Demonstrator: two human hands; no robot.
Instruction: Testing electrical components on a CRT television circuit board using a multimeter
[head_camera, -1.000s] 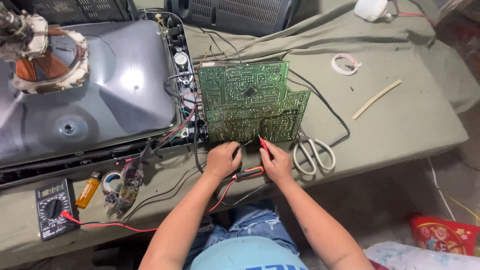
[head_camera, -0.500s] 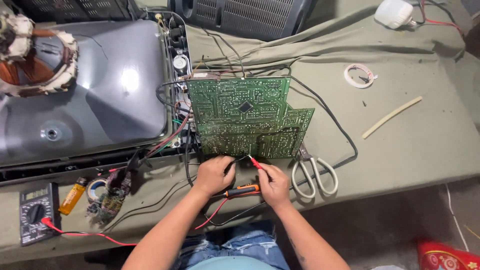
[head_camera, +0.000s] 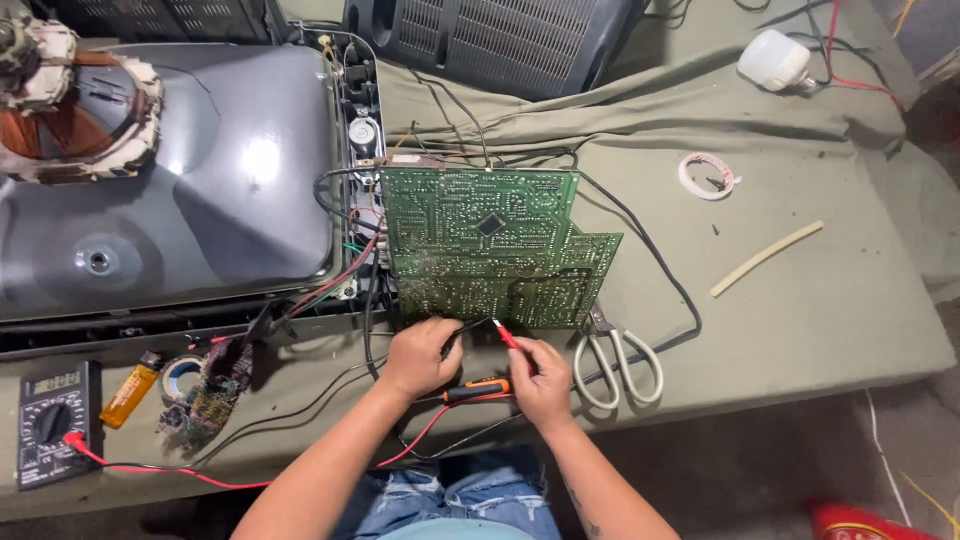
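Holding one probe in each hand, my left hand (head_camera: 420, 355) pinches the black probe (head_camera: 462, 331) and my right hand (head_camera: 541, 378) the red probe (head_camera: 506, 336), so both tips touch the green board's (head_camera: 490, 245) near edge.

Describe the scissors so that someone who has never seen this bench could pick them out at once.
Start at the green circuit board lying on the olive cloth. Just off its lower right corner, beside the right hand, lie the scissors. They have pale looped handles toward the bench edge, unlike the straight cream strip farther right.
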